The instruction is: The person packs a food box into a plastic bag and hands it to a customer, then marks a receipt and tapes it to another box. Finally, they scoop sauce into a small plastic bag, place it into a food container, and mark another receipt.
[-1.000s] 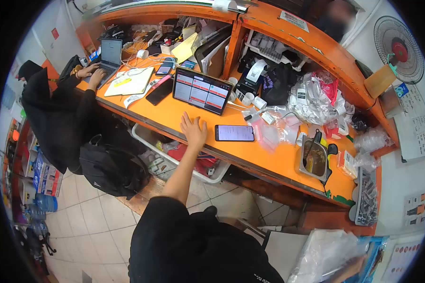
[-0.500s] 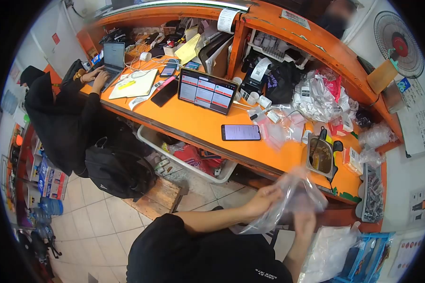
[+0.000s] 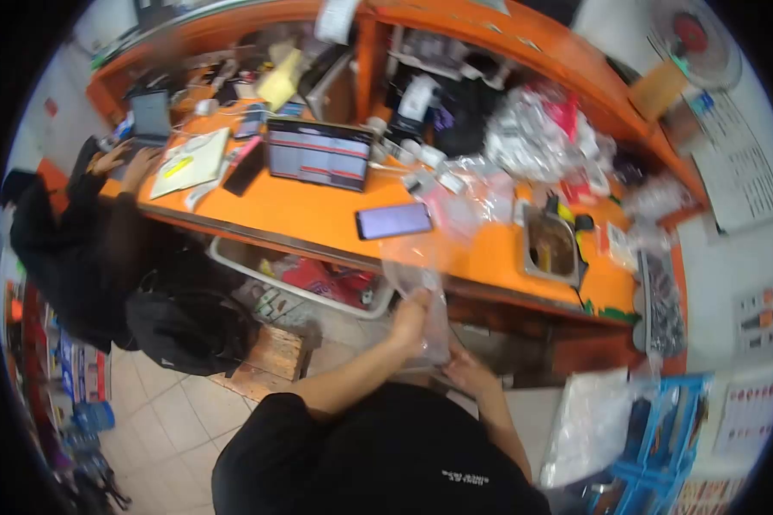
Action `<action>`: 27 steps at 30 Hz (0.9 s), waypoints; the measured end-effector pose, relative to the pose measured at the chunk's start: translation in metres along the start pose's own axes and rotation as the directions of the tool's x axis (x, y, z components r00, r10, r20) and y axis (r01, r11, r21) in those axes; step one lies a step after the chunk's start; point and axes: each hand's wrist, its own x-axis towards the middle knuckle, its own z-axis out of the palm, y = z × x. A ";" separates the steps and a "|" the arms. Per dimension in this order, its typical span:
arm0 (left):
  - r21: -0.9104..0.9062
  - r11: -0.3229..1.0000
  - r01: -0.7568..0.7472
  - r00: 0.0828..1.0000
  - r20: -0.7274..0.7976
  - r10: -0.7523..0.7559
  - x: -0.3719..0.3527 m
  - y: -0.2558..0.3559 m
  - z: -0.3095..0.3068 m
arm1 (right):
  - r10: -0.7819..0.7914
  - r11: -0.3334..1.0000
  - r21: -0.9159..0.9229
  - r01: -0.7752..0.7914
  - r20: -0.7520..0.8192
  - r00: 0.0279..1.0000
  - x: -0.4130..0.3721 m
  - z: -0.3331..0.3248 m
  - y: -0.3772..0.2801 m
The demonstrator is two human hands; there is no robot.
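A clear plastic bag (image 3: 435, 322) hangs in front of my body, just off the desk's front edge. My left hand (image 3: 410, 324) is closed on its left side, with the thumb up along the film. Beside the bag's lower right part is my right hand (image 3: 472, 372), fingers bent in and pinching its edge; motion blur softens the fingertips. No contents show in the bag. Beyond it on the orange desk (image 3: 318, 219) lies a phone (image 3: 393, 221) with a lit screen, and behind that stands a tablet (image 3: 319, 154).
At left a person in black (image 3: 73, 249) types on a laptop (image 3: 150, 116). Plastic packaging (image 3: 532, 129) is heaped at the back, and a metal container (image 3: 550, 247) sits on the desk's right. Low right are a white bag stack (image 3: 586, 425) and blue rack (image 3: 666, 429). A backpack (image 3: 189, 330) is lower left.
My hands and the bag have moved left and away from the metal container. The bag, spread wide before, now hangs narrower and more upright. The whole view has shifted.
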 end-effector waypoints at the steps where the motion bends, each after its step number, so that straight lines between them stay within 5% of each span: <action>1: -0.040 0.997 0.062 0.996 -0.062 -0.064 -0.001 0.007 0.001 | -0.239 0.940 0.293 0.176 0.196 0.951 0.003 0.071 -0.073; 3: -0.057 0.998 -0.027 0.999 -0.039 0.025 -0.030 0.037 0.021 | -0.398 0.886 0.320 0.336 0.151 0.905 -0.001 0.064 -0.105; 4: -0.037 0.999 -0.007 0.999 -0.034 0.006 -0.041 0.044 0.022 | -0.508 0.810 0.473 0.346 0.271 0.818 0.000 0.042 -0.104; 5: 0.074 0.997 -0.033 0.994 0.103 0.025 -0.047 0.052 0.023 | -0.521 0.801 0.476 0.363 0.256 0.814 -0.007 0.044 -0.114; 7: 0.186 0.980 -0.072 0.970 0.242 0.026 -0.047 0.053 0.020 | -0.199 0.960 -0.170 0.224 0.151 0.968 -0.022 0.059 -0.134; 9: 0.546 0.820 -0.172 0.894 0.437 -0.103 -0.038 0.042 0.009 | -0.221 0.945 -0.237 0.224 0.040 0.974 -0.023 0.051 -0.127; 10: 0.293 0.956 0.001 0.901 0.414 -0.128 -0.038 0.039 0.013 | -0.214 0.973 -0.108 0.203 -0.099 0.972 -0.024 0.035 -0.118; 11: 0.308 0.951 0.005 0.895 0.423 -0.141 -0.039 0.040 0.017 | -0.189 0.979 0.026 0.201 -0.236 0.953 -0.023 0.018 -0.107; 12: 0.202 0.977 0.067 0.884 0.443 -0.152 -0.043 0.045 0.027 | -0.159 0.987 -0.097 0.131 -0.373 0.914 -0.022 0.000 -0.089; 16: 0.008 0.987 0.161 0.814 0.564 -0.137 -0.053 0.044 0.057 | -0.073 0.937 -0.349 0.008 -0.174 0.982 -0.022 -0.024 -0.022; 17: -0.030 0.985 0.167 0.813 0.570 -0.120 -0.059 0.042 0.062 | -0.191 0.978 0.082 0.190 0.003 0.982 -0.020 -0.009 -0.017; 18: 0.064 0.980 0.190 0.809 0.556 -0.193 -0.052 0.039 0.058 | -0.376 0.815 0.515 0.267 0.118 0.919 -0.024 0.007 -0.020; 19: 0.085 0.975 0.205 0.798 0.562 -0.217 -0.046 0.036 0.055 | -0.392 0.804 0.519 0.290 0.095 0.915 -0.034 0.024 -0.041; 22: 0.218 0.973 -0.071 0.775 0.627 -0.084 -0.040 0.035 0.056 | -0.554 0.587 0.703 0.402 -0.013 0.832 -0.057 0.058 -0.116; 24: 0.256 0.959 -0.124 0.734 0.674 -0.085 -0.034 0.039 0.051 | -0.530 0.790 0.497 0.358 0.260 0.807 -0.078 0.046 -0.135; 25: 0.281 0.943 -0.181 0.700 0.710 -0.077 -0.028 0.042 0.045 | -0.526 0.794 0.498 0.348 0.277 0.804 -0.085 0.041 -0.134; 26: 0.279 0.894 -0.352 0.558 0.829 -0.039 -0.019 0.042 0.041 | -0.396 0.903 0.220 0.370 0.087 0.914 -0.090 0.039 -0.129; 27: 0.418 0.801 -0.429 0.589 0.802 -0.103 -0.029 0.052 0.046 | -0.301 0.953 -0.072 0.294 -0.123 0.946 -0.089 0.037 -0.124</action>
